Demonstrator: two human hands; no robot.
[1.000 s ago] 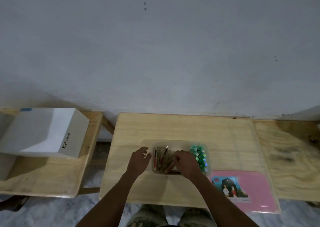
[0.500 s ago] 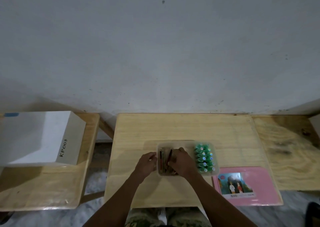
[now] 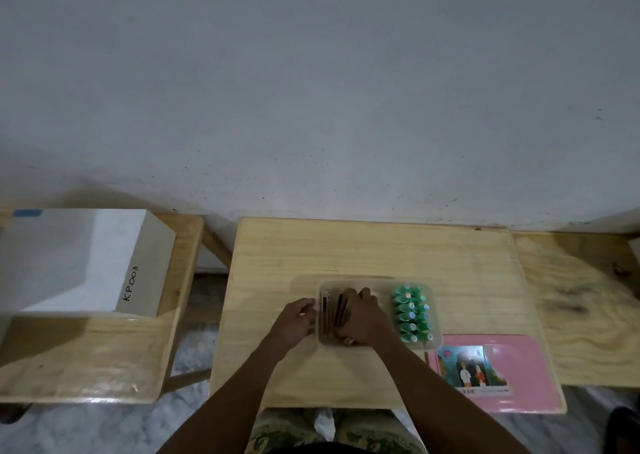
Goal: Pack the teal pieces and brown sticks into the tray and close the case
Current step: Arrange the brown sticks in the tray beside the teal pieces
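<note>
The left hand (image 3: 297, 319) touched the tray (image 3: 379, 282), grip unclear, while the right hand (image 3: 364, 319) curled round sticks (image 3: 341, 309); one left crooked could have stopped the case closing.

Both bare forearms ran up from the bottom edge, converging. Left hand (image 3: 294, 318) was knuckles-up, fingers curled, tips against the left wall of the tray (image 3: 381, 282); grip unclear. Right hand (image 3: 363, 318) was palm-down inside it, fingers bent over the brown sticks (image 3: 337, 309); couldn't tell if it pinched any.
</note>
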